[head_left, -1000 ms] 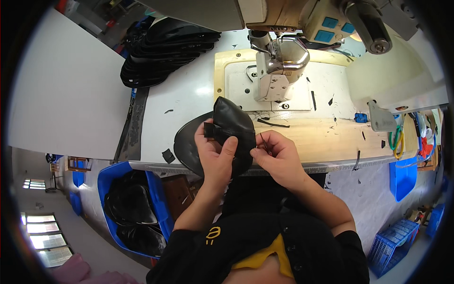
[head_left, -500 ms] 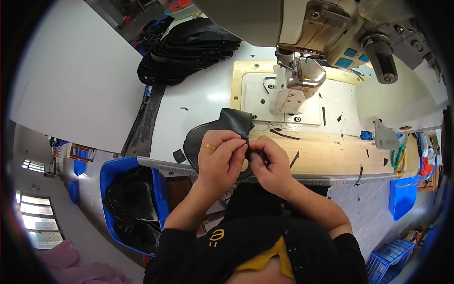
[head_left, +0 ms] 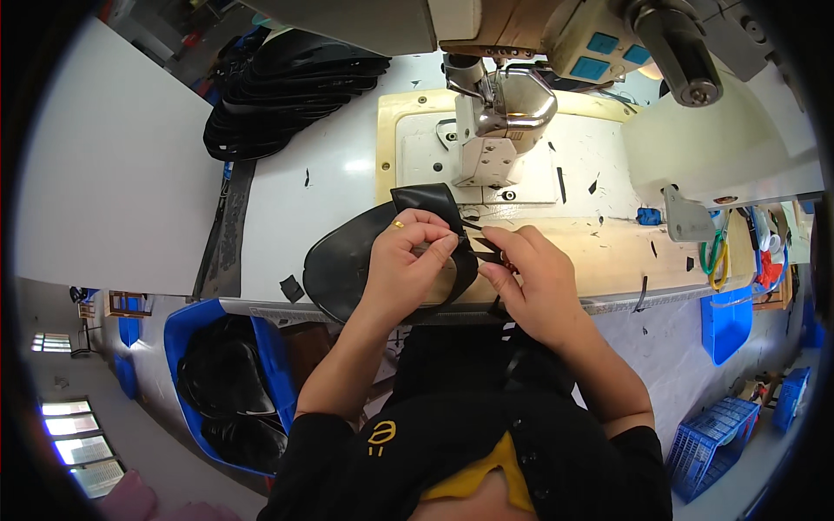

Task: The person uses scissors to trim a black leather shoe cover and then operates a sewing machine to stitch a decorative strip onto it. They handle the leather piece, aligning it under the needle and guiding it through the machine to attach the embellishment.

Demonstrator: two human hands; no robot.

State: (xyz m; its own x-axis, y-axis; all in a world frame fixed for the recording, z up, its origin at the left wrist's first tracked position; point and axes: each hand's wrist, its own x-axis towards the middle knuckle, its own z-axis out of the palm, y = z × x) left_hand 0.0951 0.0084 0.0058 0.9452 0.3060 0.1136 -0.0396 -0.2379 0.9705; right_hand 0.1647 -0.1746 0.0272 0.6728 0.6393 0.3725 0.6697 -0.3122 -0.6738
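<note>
A black leather shoe upper (head_left: 346, 256), rounded at its left end, lies at the table's front edge. My left hand (head_left: 401, 265) is closed on its right part, with thumb and forefinger pinched together at the edge; what sits right between the fingertips is too small to make out. Just to the right, my right hand (head_left: 540, 282) is closed around small dark thread snips (head_left: 490, 255). Their two pointed blades stand apart and point left at the leather's edge. Most of the snips is hidden in the palm.
A sewing machine (head_left: 504, 113) stands beyond my hands. Black leather pieces (head_left: 295, 87) are piled at the far left. A blue bin (head_left: 280, 360) with more black pieces stands below the table's left edge. Dark scraps (head_left: 561, 185) dot the tabletop. Scissors (head_left: 718, 260) hang at the right.
My right hand has drawn away from the left one, and the snips' blades now show between them. My left hand still grips the shoe upper. The whole view has shifted somewhat.
</note>
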